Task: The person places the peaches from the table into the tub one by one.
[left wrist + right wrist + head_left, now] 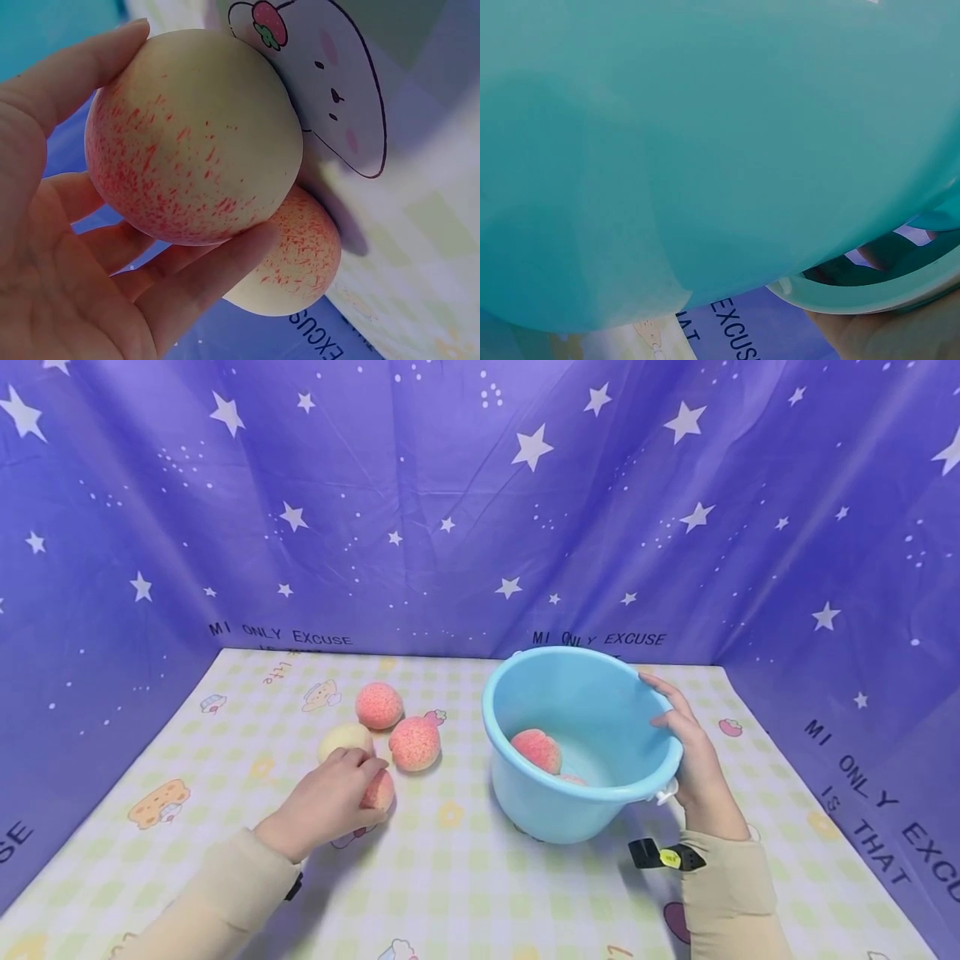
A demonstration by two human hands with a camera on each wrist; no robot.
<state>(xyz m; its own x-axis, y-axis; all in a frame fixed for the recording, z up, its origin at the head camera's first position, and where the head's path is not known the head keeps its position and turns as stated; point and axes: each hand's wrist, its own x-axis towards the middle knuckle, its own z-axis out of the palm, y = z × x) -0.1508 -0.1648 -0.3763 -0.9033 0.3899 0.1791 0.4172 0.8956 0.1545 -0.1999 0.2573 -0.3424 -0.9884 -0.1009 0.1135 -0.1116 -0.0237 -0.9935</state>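
Note:
My left hand (326, 797) grips a peach (378, 792) at the near side of a small group on the table. In the left wrist view, thumb and fingers curl round this pale peach (195, 142) with red flecks, and a second peach (304, 259) shows behind it. Beside the hand sit a pale yellow peach (345, 739) and two pink ones, one farther back (379, 706) and one to the right (415, 743). My right hand (697, 768) holds the right rim of a light blue bucket (555, 814), tilted toward me. Inside lies a peach (536, 752); another is mostly hidden by the rim.
A checked tablecloth (450, 877) with cartoon prints covers the table. Purple curtains (420, 510) with white stars stand behind and at both sides. A black strap with a yellow tag (667, 857) sticks out from the right wrist. The bucket wall (705, 150) fills most of the right wrist view.

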